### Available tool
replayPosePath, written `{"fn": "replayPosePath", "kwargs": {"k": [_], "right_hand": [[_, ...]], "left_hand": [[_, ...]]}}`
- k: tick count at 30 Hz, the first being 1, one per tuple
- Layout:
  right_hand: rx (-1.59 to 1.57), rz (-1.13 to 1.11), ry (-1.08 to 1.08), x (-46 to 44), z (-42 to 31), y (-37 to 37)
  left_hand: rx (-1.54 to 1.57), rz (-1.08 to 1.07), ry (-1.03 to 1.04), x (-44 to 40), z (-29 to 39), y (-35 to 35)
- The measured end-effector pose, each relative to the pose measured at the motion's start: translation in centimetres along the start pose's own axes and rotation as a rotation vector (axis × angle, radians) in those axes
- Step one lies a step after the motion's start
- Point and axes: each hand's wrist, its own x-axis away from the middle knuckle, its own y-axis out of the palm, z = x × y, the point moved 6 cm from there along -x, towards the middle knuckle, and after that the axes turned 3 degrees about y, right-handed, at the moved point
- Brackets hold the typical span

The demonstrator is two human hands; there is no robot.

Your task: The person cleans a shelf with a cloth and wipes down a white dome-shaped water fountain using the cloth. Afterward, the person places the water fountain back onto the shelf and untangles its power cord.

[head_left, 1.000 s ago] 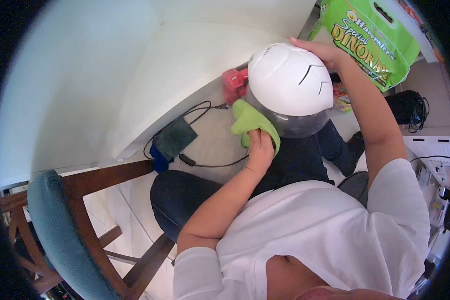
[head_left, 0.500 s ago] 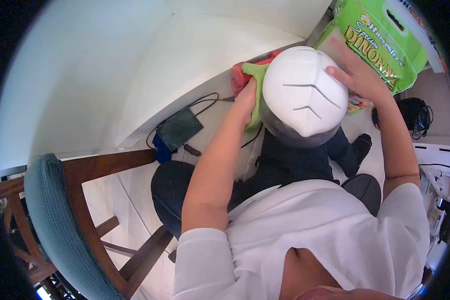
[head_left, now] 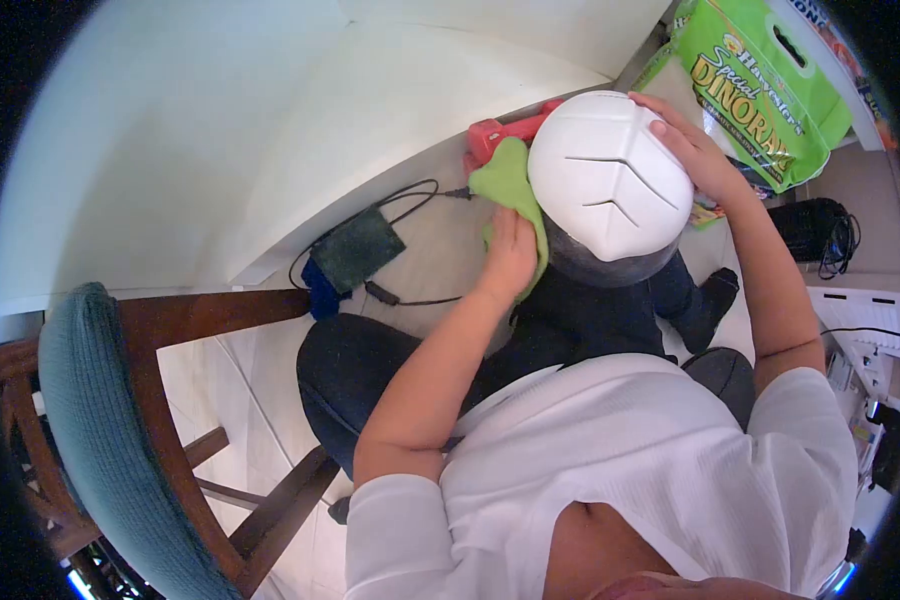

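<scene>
A white helmet (head_left: 610, 175) with grooves on its shell and a dark visor (head_left: 610, 262) at its near edge rests on or just above my lap. On the helmet's left side, my left hand (head_left: 511, 252) presses a green cloth (head_left: 505, 178), its fingers closed around the cloth's lower part. My right hand (head_left: 698, 150) holds the helmet at its upper right, with the fingers curved over the shell. The side of the helmet facing away from me is hidden.
Beyond the cloth lies a red dumbbell (head_left: 500, 132) by the white wall base. A dark box-shaped adapter (head_left: 358, 250) with cables sits on the floor. The wooden chair (head_left: 185, 320) stands left; a green Dinorado bag (head_left: 765, 95) is at upper right.
My left hand and the green cloth have slid toward me along the helmet's side. My right hand's fingers, blurred and partly off the helmet before, now rest on it.
</scene>
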Motion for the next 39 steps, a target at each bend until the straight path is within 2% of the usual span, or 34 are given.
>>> {"fn": "replayPosePath", "kwargs": {"k": [1, 4, 7, 10, 13, 16, 19, 22, 23, 24, 26, 29, 32, 36, 39], "right_hand": [[-0.031, -0.003, 0.016, 0.0, 0.1, 0.1], [-0.088, -0.001, 0.053, 0.1, 0.4, 0.1], [-0.073, 0.008, 0.07, 0.1, 0.7, 0.0], [-0.092, 0.023, 0.077, 0.0, 1.0, -0.2], [-0.096, 0.066, 0.046, -0.1, 1.8, -0.6], [-0.087, 0.079, 0.044, 0.1, 2.0, -0.7], [-0.135, 0.073, 0.064, 0.2, 2.0, -0.6], [-0.215, 0.109, 0.147, 0.5, 1.6, -0.2], [-0.219, 0.134, 0.185, 0.6, 1.1, -0.2], [-0.223, 0.158, 0.224, 0.8, 0.9, -0.2], [-0.174, 0.178, 0.168, 0.0, 1.9, -0.3], [-0.153, 0.155, 0.158, -0.3, 1.7, -0.2], [-0.093, 0.044, 0.121, -0.4, 1.5, -0.6], [-0.165, -0.03, 0.017, -1.3, 3.2, -1.5], [-0.371, 0.143, 0.045, -1.8, 5.3, -0.6]], "left_hand": [[0.139, 0.092, -0.01, 0.5, 0.3, 0.0], [-0.073, -0.039, 0.09, 3.6, 3.1, 0.9], [-0.259, -0.04, 0.3, 4.8, 5.1, 1.7], [-0.408, -0.165, 0.34, 4.7, 6.7, 2.5], [-0.514, -0.17, 0.535, 5.2, 10.0, 1.7], [-0.54, -0.194, 0.656, 5.9, 9.6, 2.9], [-0.655, -0.217, 0.685, 5.8, 9.1, 2.9], [-0.567, -0.157, 0.565, 4.2, 7.1, 1.7], [-0.376, 0.107, 0.418, 3.8, 6.9, 0.3], [-0.334, 0.107, 0.29, 3.5, 5.5, 0.2], [-0.252, 0.108, 0.03, 2.9, 0.7, 0.2], [0.313, 0.076, -0.371, 1.1, -5.7, 1.3], [0.761, 0.107, -0.643, 0.7, -6.9, 2.9], [1.135, 0.174, -0.536, -0.4, -4.5, 3.4], [1.227, 0.197, -0.557, -2.0, -3.7, 2.9]]}}
